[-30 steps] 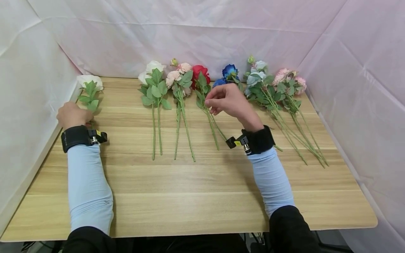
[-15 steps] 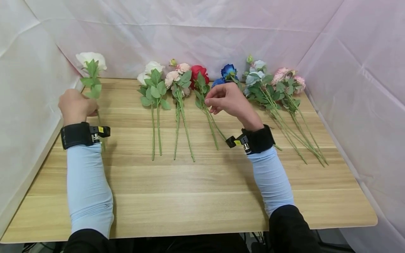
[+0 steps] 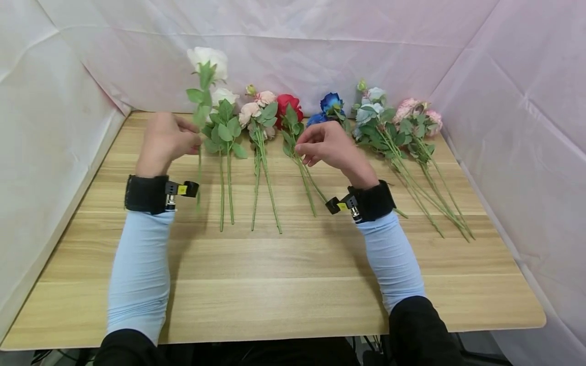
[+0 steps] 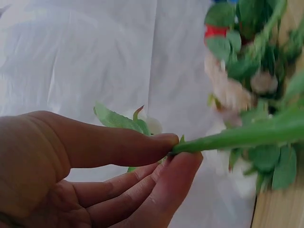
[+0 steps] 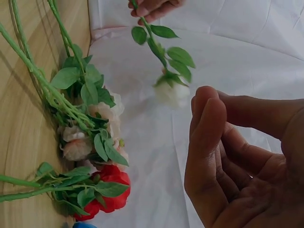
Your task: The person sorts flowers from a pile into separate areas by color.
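Nearest, resting forearms over the desk (image 3: 284,300). Further in, left hand (image 3: 166,142) pinching the stem of a white rose (image 3: 207,58) between thumb and fingertips, holding it upright above the desk's far left part. Right hand (image 3: 330,146) hovering with loosely curled fingers, grasping nothing, just above the red rose (image 3: 289,105). Lying beyond, along the far edge: cream roses (image 3: 222,97), peach roses (image 3: 256,107), blue rose (image 3: 331,103), pale blue roses (image 3: 373,109), pink roses (image 3: 418,114).

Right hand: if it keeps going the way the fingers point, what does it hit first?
Fingers of the right hand point left, so probably the red rose, its leafy stem first. Height above the table is unclear, so it might pass over.
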